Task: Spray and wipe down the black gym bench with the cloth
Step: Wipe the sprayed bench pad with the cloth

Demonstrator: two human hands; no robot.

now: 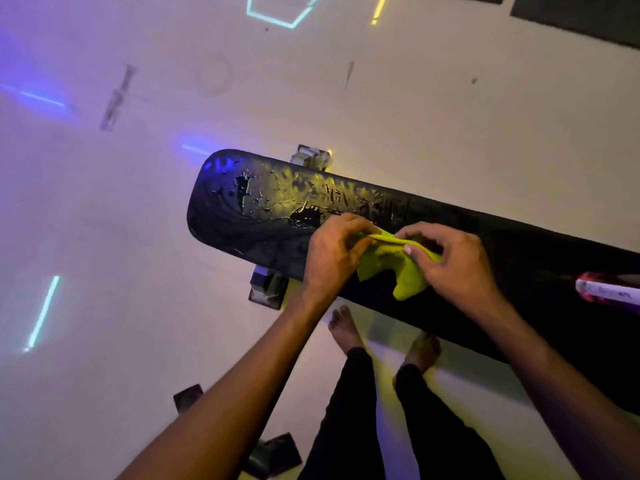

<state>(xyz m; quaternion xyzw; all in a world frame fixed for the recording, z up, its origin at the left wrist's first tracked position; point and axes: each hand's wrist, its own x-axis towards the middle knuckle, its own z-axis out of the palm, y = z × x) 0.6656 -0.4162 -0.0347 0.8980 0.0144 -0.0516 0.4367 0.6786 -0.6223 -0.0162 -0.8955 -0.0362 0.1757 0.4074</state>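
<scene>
The black gym bench (pixel 242 216) runs from the middle left to the right edge, and its pad is worn and wet with shiny patches. A bright yellow-green cloth (pixel 391 263) hangs above the pad's near side. My left hand (pixel 334 251) pinches the cloth's left end. My right hand (pixel 453 258) grips its right end, and the cloth is stretched and bunched between the two hands. The cloth's lower corners dangle free over the bench.
A white and red object (pixel 609 291), possibly the spray bottle, lies on the bench at the right edge. The bench's metal feet (pixel 266 285) stand on the pale glossy floor. My bare feet (pixel 346 329) are beside the bench. Dark blocks (pixel 273 455) lie on the floor near me.
</scene>
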